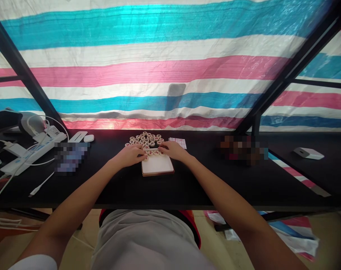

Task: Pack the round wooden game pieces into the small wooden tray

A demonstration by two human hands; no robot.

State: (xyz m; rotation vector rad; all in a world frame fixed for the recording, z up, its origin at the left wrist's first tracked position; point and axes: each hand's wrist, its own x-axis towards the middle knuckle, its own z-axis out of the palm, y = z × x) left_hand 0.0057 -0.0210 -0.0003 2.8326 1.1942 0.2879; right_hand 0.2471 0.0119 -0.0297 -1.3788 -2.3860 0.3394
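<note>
A shallow, white-lined box (157,165) with a brown rim lies on the table in front of me. Several round Chinese chess pieces (151,153) form a row inside its far edge. My left hand (130,155) is at the row's left end, fingers curled around a piece there. At the right end, my right hand (173,150) has its fingertips pressed on a piece, partly hidden by the fingers. Just beyond the box sits a loose heap of more chess pieces (142,139), their characters too small to read.
A checked paper (179,143) lies behind my right hand. On the left are a power strip (32,153) with cables, a white earbud case (88,138) and a blurred item. Another blurred patch and a white charger (308,153) are to the right. Striped sheeting (159,71) hangs behind the black table (198,191).
</note>
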